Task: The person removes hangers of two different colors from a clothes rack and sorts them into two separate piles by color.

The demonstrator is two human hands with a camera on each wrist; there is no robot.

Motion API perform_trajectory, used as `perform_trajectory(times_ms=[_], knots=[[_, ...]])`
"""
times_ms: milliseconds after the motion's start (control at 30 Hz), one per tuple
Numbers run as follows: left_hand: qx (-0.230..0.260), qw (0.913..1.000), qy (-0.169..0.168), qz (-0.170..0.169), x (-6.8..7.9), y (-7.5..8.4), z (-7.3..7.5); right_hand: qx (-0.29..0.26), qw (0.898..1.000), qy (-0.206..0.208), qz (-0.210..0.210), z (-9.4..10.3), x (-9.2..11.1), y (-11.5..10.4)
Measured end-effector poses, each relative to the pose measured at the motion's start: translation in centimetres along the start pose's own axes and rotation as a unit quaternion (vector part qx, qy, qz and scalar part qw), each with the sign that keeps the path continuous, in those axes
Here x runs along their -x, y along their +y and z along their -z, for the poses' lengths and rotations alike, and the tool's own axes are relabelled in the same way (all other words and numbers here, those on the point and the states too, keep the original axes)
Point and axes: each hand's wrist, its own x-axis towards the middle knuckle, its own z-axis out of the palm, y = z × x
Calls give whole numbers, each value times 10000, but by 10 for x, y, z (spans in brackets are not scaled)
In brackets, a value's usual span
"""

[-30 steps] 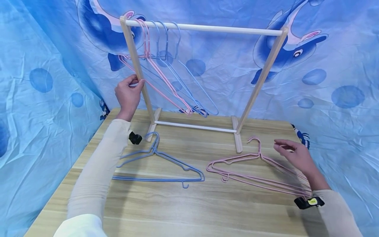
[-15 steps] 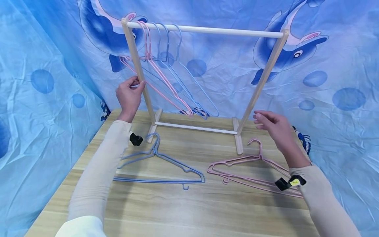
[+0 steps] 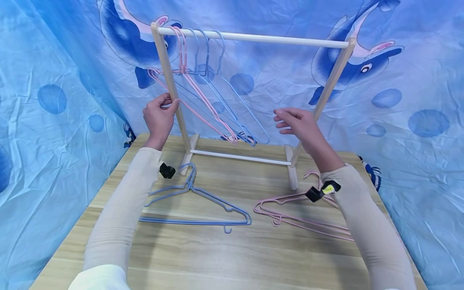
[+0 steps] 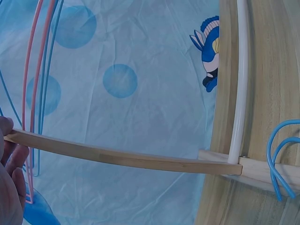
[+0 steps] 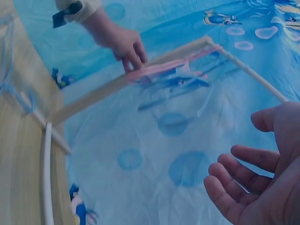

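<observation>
rack at table rear | hangers on rail's left end | 2 hanger piles before rack

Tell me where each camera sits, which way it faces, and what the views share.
Head: worn on the head, looks forward and down at the table and rack; both sleeved arms, left hand gripping the rack's post, right hand raised, holding nothing.
Left wrist: looks along the left hand at the post, with hung hangers behind; only its fingers show.
Right wrist: looks past the open right hand towards the rack; the left hand shows there.
Shared: all three show the post and the left hand.
</observation>
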Motion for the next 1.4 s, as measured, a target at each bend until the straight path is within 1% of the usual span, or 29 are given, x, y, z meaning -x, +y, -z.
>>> perform_trajectory(times_ms=[200, 333, 433, 633, 800, 900, 967, 1067, 1233, 1400], knots=[[-66, 9999, -77, 72, 1, 1, -1, -135, 9996, -219, -117, -28, -23, -23], [-80, 9999, -72, 74, 1, 0, -1, -139, 9991, -340, -223, -42, -33, -33], [-89, 9999, -90, 71, 2, 0, -1, -210, 9983, -448, -306, -48, -39, -38], [-49, 9999, -100, 69, 2, 0, -1, -383, 9964, -707, -274, -57, -47, -43], [6, 9999, -104, 55, 3, 1, -2, -516, 9950, -778, -349, -65, -49, -48], [21, 9999, -103, 42, 3, 1, -3, -464, 9948, -816, -394, -68, -50, -50], [14, 9999, -96, 39, 3, 1, -3, -426, 9951, -783, -423, -70, -50, -52], [-2, 9999, -95, 44, 3, 1, -3, -414, 9964, -622, -408, -71, -50, -54], [-30, 9999, -96, 48, 1, 1, -4, -397, 9984, -302, -249, -71, -51, -55], [-47, 9999, -112, 73, 1, 0, -5, -296, 9995, -83, -111, -68, -49, -59]])
